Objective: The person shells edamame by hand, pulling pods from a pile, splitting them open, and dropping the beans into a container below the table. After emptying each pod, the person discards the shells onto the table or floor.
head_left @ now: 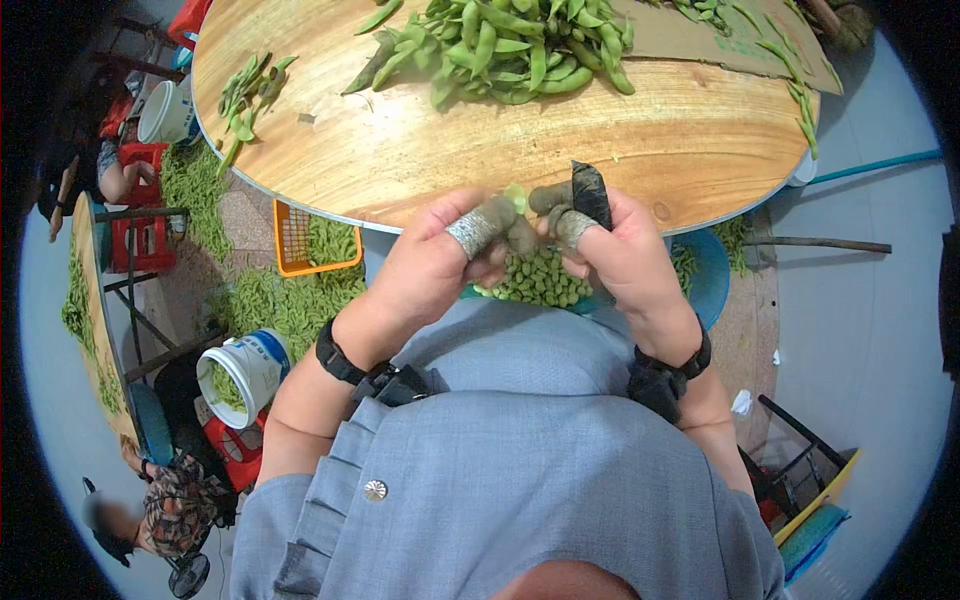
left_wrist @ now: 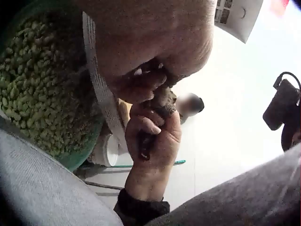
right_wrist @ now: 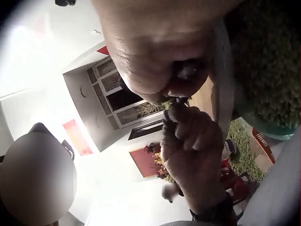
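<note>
Close together at the table's near edge are both hands, fingers curled. My left hand (head_left: 440, 245) pinches a small light-green piece (head_left: 516, 196) at its wrapped thumb tip. My right hand (head_left: 635, 245) is just beside it; a black wrap (head_left: 591, 195) stands up from it, and whether it grips anything is hidden. Below them shelled green beans (head_left: 545, 278) fill a bowl. The left wrist view has my left hand (left_wrist: 150, 42) above my right hand (left_wrist: 157, 136), fingertips meeting. In the right wrist view a green bit (right_wrist: 166, 104) shows between my right hand (right_wrist: 155, 47) and left hand (right_wrist: 193, 150).
Green pods (head_left: 500, 50) are heaped on the wooden table (head_left: 450, 150), with cardboard (head_left: 700, 40) at the right. An orange basket (head_left: 290, 240), a white bucket (head_left: 262, 360) and floor pods (head_left: 200, 195) lie left. Another person (head_left: 180, 505) sits lower left; a blue basin (head_left: 710, 280) is right.
</note>
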A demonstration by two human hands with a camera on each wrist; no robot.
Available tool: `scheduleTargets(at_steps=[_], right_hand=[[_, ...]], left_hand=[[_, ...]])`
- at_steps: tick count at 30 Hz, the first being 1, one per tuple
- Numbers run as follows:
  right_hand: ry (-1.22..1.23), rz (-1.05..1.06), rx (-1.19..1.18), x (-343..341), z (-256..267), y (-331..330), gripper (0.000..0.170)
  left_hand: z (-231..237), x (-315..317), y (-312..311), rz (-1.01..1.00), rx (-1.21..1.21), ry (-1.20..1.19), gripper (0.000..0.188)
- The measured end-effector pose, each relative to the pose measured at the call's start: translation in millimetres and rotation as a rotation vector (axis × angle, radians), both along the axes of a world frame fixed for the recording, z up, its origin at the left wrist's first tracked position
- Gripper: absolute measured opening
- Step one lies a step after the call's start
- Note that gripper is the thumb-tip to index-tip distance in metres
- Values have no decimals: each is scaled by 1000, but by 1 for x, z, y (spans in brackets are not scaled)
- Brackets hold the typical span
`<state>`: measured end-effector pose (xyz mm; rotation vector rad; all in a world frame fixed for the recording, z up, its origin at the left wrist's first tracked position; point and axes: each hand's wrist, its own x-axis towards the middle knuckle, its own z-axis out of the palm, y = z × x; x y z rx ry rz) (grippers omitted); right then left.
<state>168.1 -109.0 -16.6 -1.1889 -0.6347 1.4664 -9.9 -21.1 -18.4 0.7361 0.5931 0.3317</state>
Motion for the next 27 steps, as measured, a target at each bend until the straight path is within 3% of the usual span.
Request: scheduleTargets(at_steps=[1,3,7,9,11,16,19,22,24,25,27], right_hand=[[75,-28,5,0,2,0,17],[148,-55,7,1,4,0,19],[-24,-125,116,-8,3,1,25],[-110,-150,181,-16,0,0,26],[-403,-105,332,-20,-4,-3,28],[-329,3,268,-15,1,-4,32],[-236,-100,259,-16,2,-2,30],[-402,-79,197,-10,-1,-3,23],[-383,-98,168,-11,-2,-3,20],[-382,-99,165,-9,-3,-3,20],[-737,-34,333,-5,-6,-1,28]], left_hand=[[0,-1,0,2,-2,-2,18],[-1,-2,-1,-61,409,246,19],[4,4,-5,-61,306,185,21],[8,7,-5,6,116,78,22],[2,5,-1,-25,65,53,23],[2,4,0,-122,47,29,24],[6,6,-2,-50,179,115,23],[-3,1,4,-119,347,134,22],[-8,2,6,-111,824,130,23],[-8,3,5,-114,821,130,23],[-6,4,1,-84,753,105,23]])
